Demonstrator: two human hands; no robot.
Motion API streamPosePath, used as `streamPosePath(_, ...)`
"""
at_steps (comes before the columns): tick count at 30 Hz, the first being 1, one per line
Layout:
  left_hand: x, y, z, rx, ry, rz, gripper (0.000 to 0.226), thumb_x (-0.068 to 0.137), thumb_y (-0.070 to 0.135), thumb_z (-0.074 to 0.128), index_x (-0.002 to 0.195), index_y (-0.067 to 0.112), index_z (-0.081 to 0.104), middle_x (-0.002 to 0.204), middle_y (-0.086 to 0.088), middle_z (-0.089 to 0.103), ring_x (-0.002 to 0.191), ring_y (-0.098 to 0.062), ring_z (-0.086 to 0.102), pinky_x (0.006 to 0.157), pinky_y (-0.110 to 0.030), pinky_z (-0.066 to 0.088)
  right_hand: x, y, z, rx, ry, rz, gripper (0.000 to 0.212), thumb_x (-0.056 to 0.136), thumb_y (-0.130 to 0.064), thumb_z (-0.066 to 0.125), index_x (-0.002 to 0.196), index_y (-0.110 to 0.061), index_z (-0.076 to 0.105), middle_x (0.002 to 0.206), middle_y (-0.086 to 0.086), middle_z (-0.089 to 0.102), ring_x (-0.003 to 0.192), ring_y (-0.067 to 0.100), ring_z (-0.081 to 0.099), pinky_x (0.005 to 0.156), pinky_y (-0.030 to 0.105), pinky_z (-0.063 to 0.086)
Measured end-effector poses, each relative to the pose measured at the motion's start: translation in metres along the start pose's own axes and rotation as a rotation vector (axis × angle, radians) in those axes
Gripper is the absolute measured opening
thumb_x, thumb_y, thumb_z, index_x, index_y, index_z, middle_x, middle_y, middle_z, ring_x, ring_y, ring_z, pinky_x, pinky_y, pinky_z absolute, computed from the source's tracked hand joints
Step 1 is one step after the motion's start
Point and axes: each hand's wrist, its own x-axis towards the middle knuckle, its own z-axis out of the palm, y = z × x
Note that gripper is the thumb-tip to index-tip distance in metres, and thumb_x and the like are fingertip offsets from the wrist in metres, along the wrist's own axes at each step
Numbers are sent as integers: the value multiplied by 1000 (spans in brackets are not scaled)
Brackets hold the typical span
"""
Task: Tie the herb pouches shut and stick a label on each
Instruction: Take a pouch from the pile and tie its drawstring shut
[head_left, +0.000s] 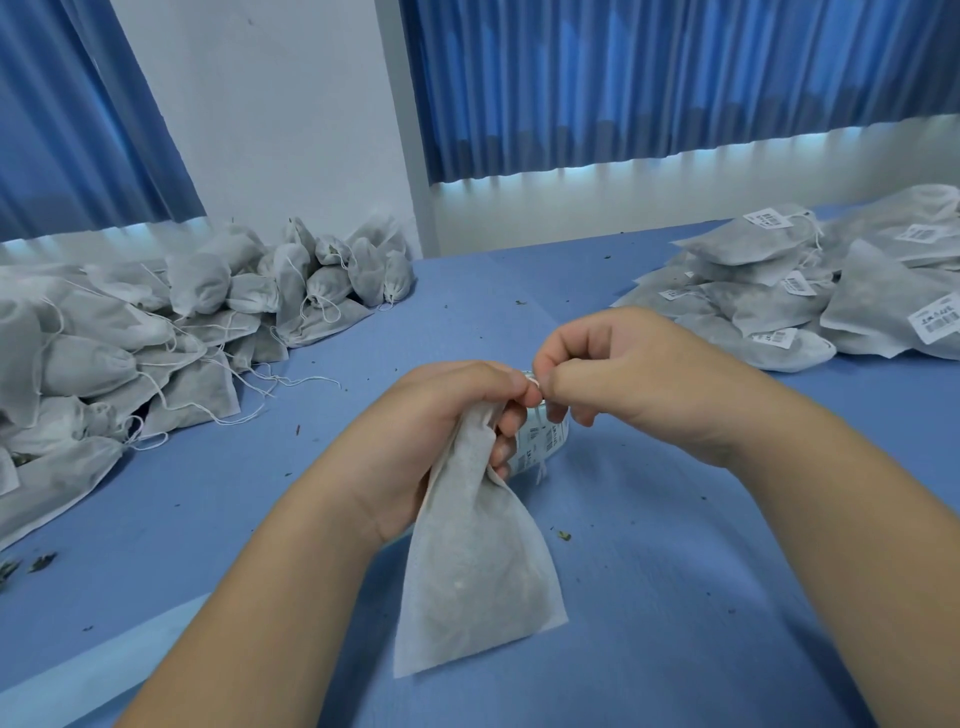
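Note:
A white herb pouch (475, 566) hangs above the blue table, its gathered neck gripped in my left hand (441, 431). My right hand (618, 374) pinches the pouch's white drawstring (532, 382) right at the neck, fingertips of both hands almost touching. A roll of printed labels (545, 441) lies on the table just behind my left fingers, partly hidden by them. The pouch's lower end stays a little off the table near me.
A heap of unlabelled pouches (156, 332) with loose strings covers the table's left side. A stack of labelled pouches (810, 291) lies at the right. Herb crumbs dot the blue table (675, 597). Blue curtains hang behind.

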Motion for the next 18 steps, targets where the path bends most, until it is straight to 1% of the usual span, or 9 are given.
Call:
streamPosePath(5,-1,0,0,39,91,-3,11,69,22,68,67,12,71,68,-4,55,52,-15,48,53,-26,42,0,1,-1,-34,-16,8,12,64,-25,56,64,-17,66,59,-7,63,53,-1,53,54,11,42)
streamPosePath(8,-1,-1,1,115,145,8,14,66,24,71,69,10,70,70,-4,56,54,-17,49,54,-27,42,0,3,-1,-83,-25,26,14,64,-29,56,65,-22,67,61,-7,65,55,1,51,54,12,41)
streamPosePath(11,-2,-1,2,160,172,24,16,64,25,71,70,10,69,62,-3,52,54,-16,50,52,-25,43,0,4,-1,-113,-40,39,15,64,-31,55,67,-24,68,62,-8,65,57,2,50,60,18,41)
streamPosePath(13,-2,-2,1,187,192,45,14,65,25,71,67,12,66,56,0,49,54,-18,50,56,-27,42,0,4,-1,-113,-45,43,15,63,-30,55,67,-22,67,62,-7,65,58,2,50,62,21,42)
streamPosePath(15,-1,-2,0,195,208,63,13,65,24,71,64,13,63,54,0,49,54,-18,51,58,-28,43,0,4,-2,-106,-45,43,16,63,-29,55,66,-19,67,62,-6,65,57,2,52,61,18,43)
streamPosePath(18,-2,-1,-3,196,178,58,20,67,25,72,71,8,63,55,-2,49,54,-19,50,57,-28,44,-1,2,-4,-81,-42,43,15,63,-26,54,65,-17,66,61,-5,64,54,0,53,56,12,43)
